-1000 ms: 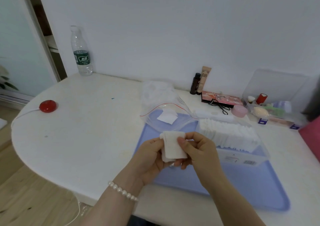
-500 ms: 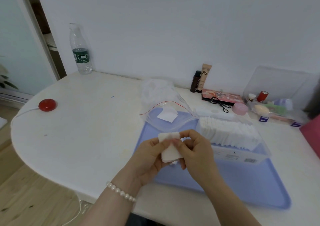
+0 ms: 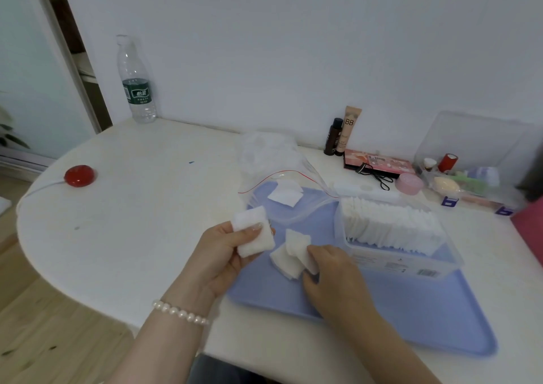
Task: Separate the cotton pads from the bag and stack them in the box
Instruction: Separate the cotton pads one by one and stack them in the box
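Above the near left corner of the blue tray (image 3: 411, 310), a small wad of cotton pads (image 3: 254, 231) is held in the left hand (image 3: 223, 254), the thumb pressed across its face and the fingers curled behind it — a grip that seems meant to keep the remainder together while pieces are peeled away. Just to the right of that corner, over the tray's surface, a few separated pads (image 3: 293, 256) are pinched between the thumb and fingertips of the right hand (image 3: 335, 278); they hang fanned and loose, and whether they touch the tray cannot be told. On the tray's right half the clear box (image 3: 411, 263) is set, already packed with a row of pads standing on edge, so the hand's short path to it is probably why it is placed there. At the tray's far edge the zip bag (image 3: 282, 184) is laid open toward the hands, with a single pad (image 3: 286, 194) visible inside — the bag looks nearly emptied. The next move is judged to be slipping the separated pads into the row without bending them.
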`<state>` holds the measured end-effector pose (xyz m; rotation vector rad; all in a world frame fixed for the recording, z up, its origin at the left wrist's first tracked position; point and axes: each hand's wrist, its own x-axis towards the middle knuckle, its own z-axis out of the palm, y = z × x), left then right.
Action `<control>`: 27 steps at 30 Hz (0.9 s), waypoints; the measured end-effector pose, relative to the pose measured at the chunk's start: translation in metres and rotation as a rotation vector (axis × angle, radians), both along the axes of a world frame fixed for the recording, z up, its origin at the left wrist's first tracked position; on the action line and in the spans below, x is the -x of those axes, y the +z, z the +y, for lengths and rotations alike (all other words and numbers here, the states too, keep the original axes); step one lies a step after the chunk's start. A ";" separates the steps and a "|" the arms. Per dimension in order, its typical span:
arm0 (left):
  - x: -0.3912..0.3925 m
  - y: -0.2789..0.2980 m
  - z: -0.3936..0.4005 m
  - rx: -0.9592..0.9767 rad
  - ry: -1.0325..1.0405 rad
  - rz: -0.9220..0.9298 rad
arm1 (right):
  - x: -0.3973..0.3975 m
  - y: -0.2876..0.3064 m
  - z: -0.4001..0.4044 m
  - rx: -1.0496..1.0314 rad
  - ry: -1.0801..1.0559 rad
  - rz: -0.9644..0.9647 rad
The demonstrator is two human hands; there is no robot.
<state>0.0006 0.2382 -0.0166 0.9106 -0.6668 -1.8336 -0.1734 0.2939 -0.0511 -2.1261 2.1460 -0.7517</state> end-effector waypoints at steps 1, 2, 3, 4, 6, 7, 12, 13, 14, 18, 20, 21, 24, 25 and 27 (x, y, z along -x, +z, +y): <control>0.002 -0.001 0.001 -0.001 -0.007 0.000 | -0.001 -0.001 -0.002 0.027 -0.007 0.010; 0.003 -0.002 0.002 -0.002 -0.014 -0.002 | -0.002 -0.001 -0.003 0.047 -0.016 0.003; 0.005 -0.003 0.003 -0.006 -0.019 -0.001 | -0.001 0.000 -0.004 0.065 -0.023 -0.021; 0.007 -0.003 0.004 -0.010 -0.022 0.003 | 0.000 0.001 -0.004 0.072 -0.035 -0.054; 0.009 -0.004 0.004 -0.017 -0.022 0.015 | 0.005 0.002 -0.004 0.059 -0.055 -0.124; 0.010 -0.005 0.005 -0.017 -0.020 0.014 | 0.006 0.004 -0.002 0.105 -0.050 -0.161; 0.016 -0.008 0.006 -0.013 -0.029 0.004 | -0.006 0.053 0.021 0.381 -0.084 -0.854; 0.019 -0.008 0.007 -0.010 -0.043 0.001 | -0.010 0.068 0.023 0.293 -0.033 -1.158; 0.023 -0.008 0.009 -0.008 -0.059 0.002 | -0.011 0.077 0.024 0.165 0.021 -1.425; 0.039 -0.005 0.019 0.030 -0.092 0.061 | -0.019 0.084 0.020 -0.067 -0.025 -1.852; 0.044 -0.004 0.024 0.039 -0.080 0.082 | -0.026 0.075 0.020 -0.073 -0.108 -1.851; 0.047 -0.004 0.025 0.034 -0.065 0.086 | -0.029 0.071 0.021 -0.073 -0.151 -1.829; 0.051 -0.005 0.027 -0.001 -0.018 0.065 | -0.036 0.059 0.019 -0.084 -0.258 -1.717; 0.051 -0.005 0.027 -0.012 -0.008 0.060 | -0.038 0.056 0.018 -0.071 -0.279 -1.683; 0.051 -0.007 0.027 -0.020 -0.003 0.055 | -0.041 0.053 0.016 -0.031 -0.309 -1.618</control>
